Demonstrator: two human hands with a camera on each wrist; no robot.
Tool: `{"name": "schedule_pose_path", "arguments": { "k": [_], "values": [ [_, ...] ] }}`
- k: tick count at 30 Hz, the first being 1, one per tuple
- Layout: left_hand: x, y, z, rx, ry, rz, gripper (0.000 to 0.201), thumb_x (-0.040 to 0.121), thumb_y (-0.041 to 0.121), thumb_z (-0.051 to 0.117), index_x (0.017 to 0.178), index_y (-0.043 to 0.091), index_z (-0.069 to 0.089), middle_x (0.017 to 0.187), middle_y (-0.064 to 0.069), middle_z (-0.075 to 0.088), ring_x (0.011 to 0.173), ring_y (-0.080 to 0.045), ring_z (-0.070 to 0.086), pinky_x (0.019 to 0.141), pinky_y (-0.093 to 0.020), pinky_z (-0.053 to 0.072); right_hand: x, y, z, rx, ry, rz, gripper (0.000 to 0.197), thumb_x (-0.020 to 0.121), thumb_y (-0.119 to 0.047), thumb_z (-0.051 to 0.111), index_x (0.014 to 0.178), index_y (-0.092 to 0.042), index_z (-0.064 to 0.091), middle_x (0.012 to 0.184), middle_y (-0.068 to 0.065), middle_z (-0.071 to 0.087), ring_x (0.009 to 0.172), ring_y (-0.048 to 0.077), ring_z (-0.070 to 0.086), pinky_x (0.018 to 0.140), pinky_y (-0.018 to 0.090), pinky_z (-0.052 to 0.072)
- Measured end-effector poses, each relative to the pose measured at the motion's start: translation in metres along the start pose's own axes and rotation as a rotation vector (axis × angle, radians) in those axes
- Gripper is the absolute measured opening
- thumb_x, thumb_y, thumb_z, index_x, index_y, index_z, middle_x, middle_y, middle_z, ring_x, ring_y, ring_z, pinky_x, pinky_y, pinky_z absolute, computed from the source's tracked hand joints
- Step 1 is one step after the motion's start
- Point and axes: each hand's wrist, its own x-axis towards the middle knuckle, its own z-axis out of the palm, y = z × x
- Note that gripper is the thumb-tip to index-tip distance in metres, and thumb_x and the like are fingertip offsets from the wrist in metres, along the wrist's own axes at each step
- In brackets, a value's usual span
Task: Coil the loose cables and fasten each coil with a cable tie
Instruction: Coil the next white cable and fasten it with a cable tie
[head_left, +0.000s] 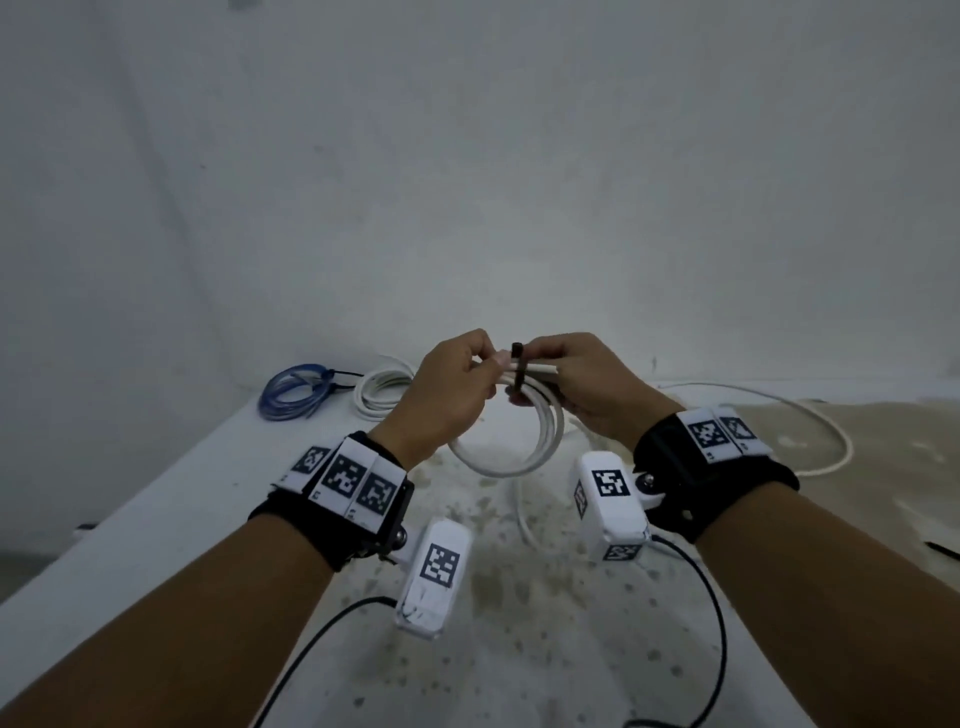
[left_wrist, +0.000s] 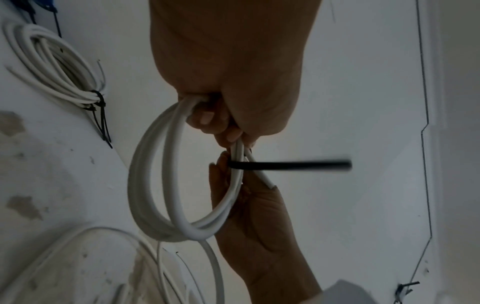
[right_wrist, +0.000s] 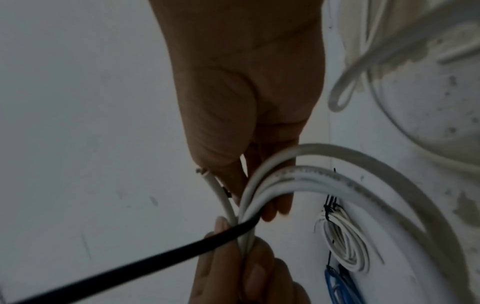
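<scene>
I hold a coil of white cable (head_left: 519, 457) in the air above the table, both hands gripping its top. My left hand (head_left: 483, 374) curls its fingers round the strands from the left, and in the left wrist view the loops (left_wrist: 153, 185) hang from those fingers (left_wrist: 207, 117). My right hand (head_left: 543, 376) grips the same bundle from the right, fingers (right_wrist: 275, 205) wrapped round the strands. A black cable tie (head_left: 518, 371) crosses the bundle between the hands, and its long free tail (left_wrist: 285, 165) (right_wrist: 155, 259) sticks out sideways. The cable's cut end (right_wrist: 205, 174) pokes out by the right thumb.
A tied blue coil (head_left: 296, 389) and a tied white coil (head_left: 379, 395) lie at the table's (head_left: 156, 519) far left, near the wall. Loose white cable (head_left: 831, 431) sprawls on the right, another strand (head_left: 524, 519) below the hands. A black tie (head_left: 940, 548) lies far right.
</scene>
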Motion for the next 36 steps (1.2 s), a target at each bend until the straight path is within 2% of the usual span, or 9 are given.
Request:
{"name": "schedule_pose_path", "arguments": {
  "k": [7, 12, 15, 19, 24, 27, 30, 33, 36],
  "values": [
    [0.013, -0.023, 0.004, 0.226, 0.002, 0.033, 0.025, 0.097, 0.031, 0.055, 0.074, 0.019, 0.052, 0.064, -0.006, 0.060, 0.054, -0.015, 0.047, 0.056, -0.030, 0.037, 0.015, 0.017, 0.003, 0.273, -0.015, 0.180, 0.017, 0.092, 0.006, 0.051, 0.087, 0.014, 0.065, 0.083, 0.025, 0.068, 0.076, 0.032, 0.069, 0.082, 0.043, 0.060],
    [0.033, -0.030, 0.012, 0.285, 0.072, 0.069, 0.025, 0.097, 0.030, 0.054, 0.075, 0.019, 0.050, 0.060, 0.003, 0.054, 0.054, -0.013, 0.047, 0.055, -0.030, 0.037, 0.033, 0.024, 0.004, 0.214, 0.106, 0.102, 0.013, 0.093, 0.000, 0.057, 0.090, 0.010, 0.065, 0.079, 0.022, 0.068, 0.072, 0.030, 0.069, 0.075, 0.042, 0.060],
    [0.047, -0.031, 0.013, 0.270, 0.126, 0.061, 0.023, 0.095, 0.031, 0.055, 0.074, 0.022, 0.052, 0.070, -0.001, 0.061, 0.069, -0.021, 0.061, 0.066, -0.040, 0.053, 0.047, 0.024, 0.004, 0.110, 0.179, 0.021, 0.011, 0.091, 0.000, 0.062, 0.082, 0.003, 0.065, 0.077, 0.021, 0.068, 0.071, 0.030, 0.069, 0.076, 0.045, 0.060],
    [0.063, -0.031, 0.019, 0.157, 0.165, -0.031, 0.013, 0.094, 0.032, 0.055, 0.091, 0.022, 0.062, 0.085, 0.001, 0.066, 0.083, -0.020, 0.065, 0.077, -0.044, 0.056, 0.059, 0.022, 0.001, 0.022, 0.235, -0.076, 0.008, 0.090, -0.001, 0.064, 0.083, 0.003, 0.066, 0.080, 0.024, 0.068, 0.068, 0.029, 0.069, 0.071, 0.042, 0.061],
    [0.071, -0.024, 0.025, 0.156, 0.087, 0.015, 0.031, 0.096, 0.022, 0.051, 0.078, 0.005, 0.069, 0.060, -0.004, 0.055, 0.062, -0.018, 0.053, 0.060, -0.042, 0.045, 0.064, 0.024, -0.008, 0.022, 0.302, -0.097, 0.010, 0.089, -0.005, 0.069, 0.091, 0.001, 0.060, 0.074, 0.020, 0.070, 0.063, 0.027, 0.070, 0.066, 0.040, 0.061],
    [0.074, -0.025, 0.029, 0.182, 0.071, 0.042, 0.032, 0.096, 0.023, 0.051, 0.080, 0.002, 0.070, 0.070, -0.021, 0.061, 0.065, -0.030, 0.056, 0.062, -0.047, 0.048, 0.066, 0.027, -0.015, 0.011, 0.361, -0.082, 0.027, 0.084, -0.011, 0.075, 0.092, -0.009, 0.049, 0.069, 0.018, 0.070, 0.061, 0.029, 0.070, 0.069, 0.049, 0.061],
    [0.076, -0.027, 0.033, 0.197, 0.081, 0.056, 0.030, 0.096, 0.024, 0.054, 0.082, 0.005, 0.072, 0.072, -0.018, 0.064, 0.068, -0.030, 0.060, 0.063, -0.044, 0.048, 0.068, 0.029, -0.019, -0.040, 0.382, -0.077, 0.029, 0.084, -0.018, 0.077, 0.090, -0.011, 0.050, 0.068, 0.014, 0.071, 0.061, 0.027, 0.071, 0.070, 0.050, 0.061],
    [0.079, -0.031, 0.031, 0.139, 0.166, 0.003, 0.031, 0.095, 0.024, 0.056, 0.083, 0.001, 0.072, 0.073, -0.024, 0.063, 0.060, -0.021, 0.050, 0.057, -0.039, 0.041, 0.074, 0.027, -0.018, -0.333, 0.377, -0.102, 0.014, 0.088, -0.024, 0.069, 0.089, -0.017, 0.057, 0.085, 0.011, 0.072, 0.076, 0.026, 0.071, 0.078, 0.048, 0.059],
    [0.084, -0.036, 0.024, 0.058, 0.235, -0.081, 0.032, 0.094, 0.024, 0.057, 0.086, -0.003, 0.071, 0.069, -0.020, 0.058, 0.060, -0.019, 0.047, 0.058, -0.031, 0.036, 0.072, 0.018, -0.018, -0.752, 0.260, -0.201, 0.017, 0.085, -0.014, 0.068, 0.088, -0.029, 0.060, 0.094, -0.008, 0.065, 0.089, 0.013, 0.063, 0.081, 0.032, 0.052]
  ]
}}
